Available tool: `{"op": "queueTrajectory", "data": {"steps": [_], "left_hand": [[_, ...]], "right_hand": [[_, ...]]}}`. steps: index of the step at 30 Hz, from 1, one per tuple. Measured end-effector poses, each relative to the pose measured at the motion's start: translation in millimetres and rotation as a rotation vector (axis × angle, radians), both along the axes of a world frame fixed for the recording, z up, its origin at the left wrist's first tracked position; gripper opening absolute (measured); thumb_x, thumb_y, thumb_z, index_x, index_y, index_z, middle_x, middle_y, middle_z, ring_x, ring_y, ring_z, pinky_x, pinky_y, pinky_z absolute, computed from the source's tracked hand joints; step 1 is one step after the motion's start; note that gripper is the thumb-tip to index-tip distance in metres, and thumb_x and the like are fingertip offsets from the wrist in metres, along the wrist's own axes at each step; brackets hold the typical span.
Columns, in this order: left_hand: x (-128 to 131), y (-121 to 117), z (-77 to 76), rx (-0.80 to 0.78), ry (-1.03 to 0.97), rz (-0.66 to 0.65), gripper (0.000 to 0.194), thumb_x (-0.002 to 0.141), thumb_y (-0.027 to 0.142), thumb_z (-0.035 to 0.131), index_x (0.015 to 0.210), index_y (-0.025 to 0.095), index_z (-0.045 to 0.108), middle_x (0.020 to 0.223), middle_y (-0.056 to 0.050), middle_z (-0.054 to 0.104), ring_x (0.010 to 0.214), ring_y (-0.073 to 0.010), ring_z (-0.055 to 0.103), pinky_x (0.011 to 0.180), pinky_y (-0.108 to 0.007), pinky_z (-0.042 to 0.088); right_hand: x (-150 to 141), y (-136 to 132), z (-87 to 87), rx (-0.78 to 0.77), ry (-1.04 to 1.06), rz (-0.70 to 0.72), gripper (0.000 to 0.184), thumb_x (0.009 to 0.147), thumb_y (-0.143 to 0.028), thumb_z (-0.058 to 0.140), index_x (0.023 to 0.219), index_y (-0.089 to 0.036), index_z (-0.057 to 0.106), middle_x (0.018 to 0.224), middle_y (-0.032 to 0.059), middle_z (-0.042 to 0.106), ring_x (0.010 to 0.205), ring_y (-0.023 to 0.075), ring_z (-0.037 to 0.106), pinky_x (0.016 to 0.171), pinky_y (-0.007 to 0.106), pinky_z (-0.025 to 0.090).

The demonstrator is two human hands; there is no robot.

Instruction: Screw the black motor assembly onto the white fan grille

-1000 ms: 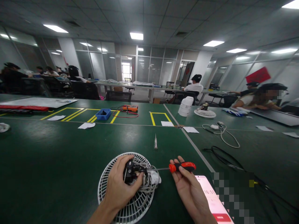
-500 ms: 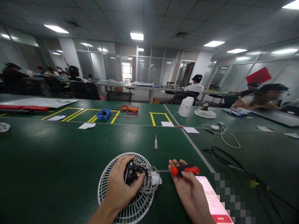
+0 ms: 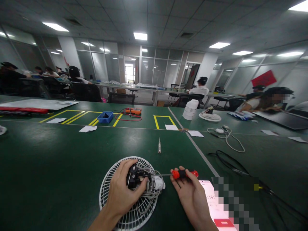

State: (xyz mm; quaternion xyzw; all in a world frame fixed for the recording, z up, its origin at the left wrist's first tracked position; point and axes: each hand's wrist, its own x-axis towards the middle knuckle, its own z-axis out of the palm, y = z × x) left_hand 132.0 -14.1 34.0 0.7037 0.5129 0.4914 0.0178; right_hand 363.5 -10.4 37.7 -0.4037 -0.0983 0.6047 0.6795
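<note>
A white round fan grille (image 3: pixel 106 189) lies on the green table in front of me. On top of it sits a black fan motor assembly (image 3: pixel 132 177) with pale wires bundled beside it. My left hand (image 3: pixel 121 189) is closed around the black assembly, thumb on its near side. In my right hand (image 3: pixel 190 195) is a red and black screwdriver (image 3: pixel 184 174), gripped at the handle. Its shaft points left and the tip reaches the assembly, where the exact contact point is too small to make out.
A small clear-handled screwdriver (image 3: pixel 159 147) lies beyond the grille. A lit phone (image 3: pixel 211 200) is beside my right wrist. Black cables (image 3: pixel 231 163) and a white cord (image 3: pixel 234 141) lie to the right. Farther off stand a blue bin (image 3: pixel 105 118), an orange multimeter (image 3: pixel 133 111) and a white container (image 3: pixel 191 110).
My right hand and the red and black screwdriver have shifted slightly left, and the handle looks turned in the fingers. My left hand keeps its hold on the assembly.
</note>
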Motion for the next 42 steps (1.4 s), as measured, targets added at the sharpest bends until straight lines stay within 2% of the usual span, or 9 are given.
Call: {"op": "queueTrajectory", "data": {"steps": [4,10,19,36,39,42], "left_hand": [[0,0,0.9,0.011,-0.002,0.006,0.048,0.081,0.033,0.071,0.124,0.023,0.053,0.117,-0.009,0.064,0.109,-0.0264,0.064,0.094,-0.045,0.056],[1,0,3.3,0.019,0.004,0.010,0.047,0.081,0.033,0.071,0.123,0.023,0.053,0.116,-0.008,0.065,0.106,-0.0261,0.065,0.091,-0.043,0.057],[0,0,0.0,0.006,0.001,0.013,0.051,0.080,0.038,0.075,0.125,0.025,0.052,0.118,-0.008,0.064,0.108,-0.0256,0.064,0.092,-0.045,0.058],[0,-1,2.5,0.019,0.004,0.013,0.049,0.080,0.033,0.073,0.124,0.024,0.053,0.117,-0.008,0.064,0.108,-0.0258,0.064,0.093,-0.044,0.057],[0,-1,0.8,0.007,0.007,0.009,0.050,0.081,0.033,0.073,0.125,0.024,0.053,0.119,-0.008,0.064,0.110,-0.0259,0.064,0.095,-0.045,0.056],[1,0,0.3,0.008,0.013,0.008,0.049,0.081,0.033,0.072,0.126,0.024,0.053,0.120,-0.008,0.064,0.110,-0.0255,0.064,0.096,-0.044,0.056]], "right_hand": [[2,1,-4.4,0.037,-0.022,0.029,0.034,0.062,-0.024,0.081,0.094,-0.021,0.068,0.096,0.0051,0.075,0.099,0.0264,0.072,0.095,0.044,0.056],[-2,1,-2.5,-0.002,-0.010,-0.017,0.038,0.058,-0.019,0.087,0.092,-0.019,0.069,0.090,0.0049,0.076,0.092,0.0238,0.073,0.085,0.037,0.060],[-3,0,0.9,0.029,-0.081,-0.033,0.041,0.056,-0.024,0.096,0.083,-0.021,0.065,0.084,0.0014,0.075,0.086,0.0225,0.074,0.082,0.037,0.062],[-2,-1,6.4,0.020,-0.050,-0.065,0.050,0.053,-0.028,0.097,0.091,-0.024,0.065,0.088,0.0000,0.073,0.088,0.0186,0.071,0.077,0.029,0.060],[1,0,5.4,-0.003,-0.089,-0.036,0.054,0.057,-0.035,0.096,0.102,-0.025,0.068,0.086,-0.0018,0.070,0.081,0.0153,0.067,0.068,0.024,0.056],[2,-1,4.6,0.022,-0.183,0.078,0.053,0.062,-0.042,0.092,0.106,-0.024,0.070,0.082,-0.0032,0.063,0.071,0.0124,0.058,0.061,0.022,0.049]]}}
